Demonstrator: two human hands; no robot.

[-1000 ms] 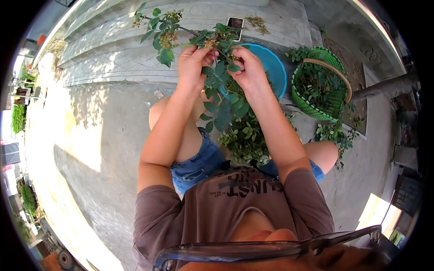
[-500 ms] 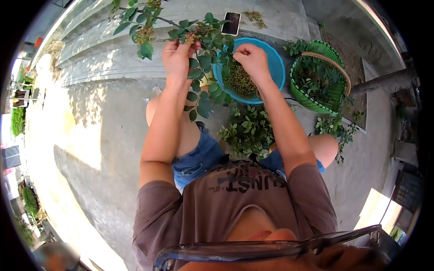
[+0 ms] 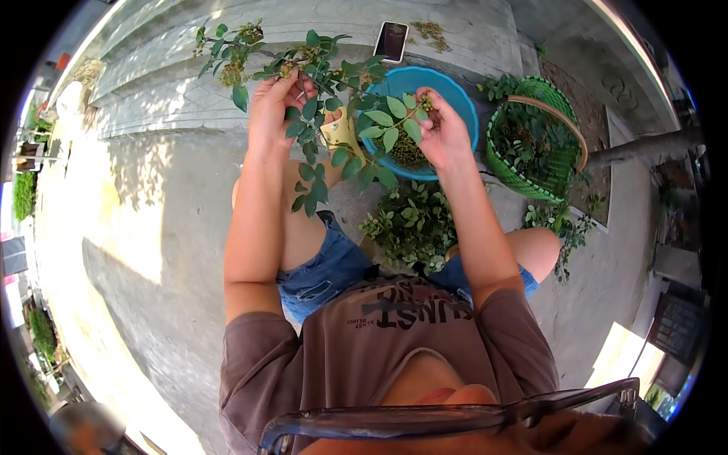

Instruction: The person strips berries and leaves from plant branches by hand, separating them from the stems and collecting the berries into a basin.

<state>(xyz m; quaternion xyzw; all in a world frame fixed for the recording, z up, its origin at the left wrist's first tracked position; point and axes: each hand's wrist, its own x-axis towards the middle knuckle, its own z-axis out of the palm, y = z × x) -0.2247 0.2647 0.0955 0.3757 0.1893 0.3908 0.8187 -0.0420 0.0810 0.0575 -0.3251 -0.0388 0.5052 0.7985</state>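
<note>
My left hand is closed around a leafy branch, which carries round green leaves and small yellow-brown berry clusters. Over the right side of a blue basin, my right hand pinches a small cluster of berries at the end of a leafy sprig. Many small greenish-brown berries lie in the basin, partly hidden by leaves and my right hand. Whether the sprig is joined to the branch I cannot tell.
A green woven basket with a brown handle holds leafy cuttings at the right. Stripped leafy stems lie between my legs. A phone and a little pile of berries rest on the concrete step.
My right hand has moved slightly down from above the berries and now pinches a cluster on a sprig. My left hand has shifted a little left with the branch.
</note>
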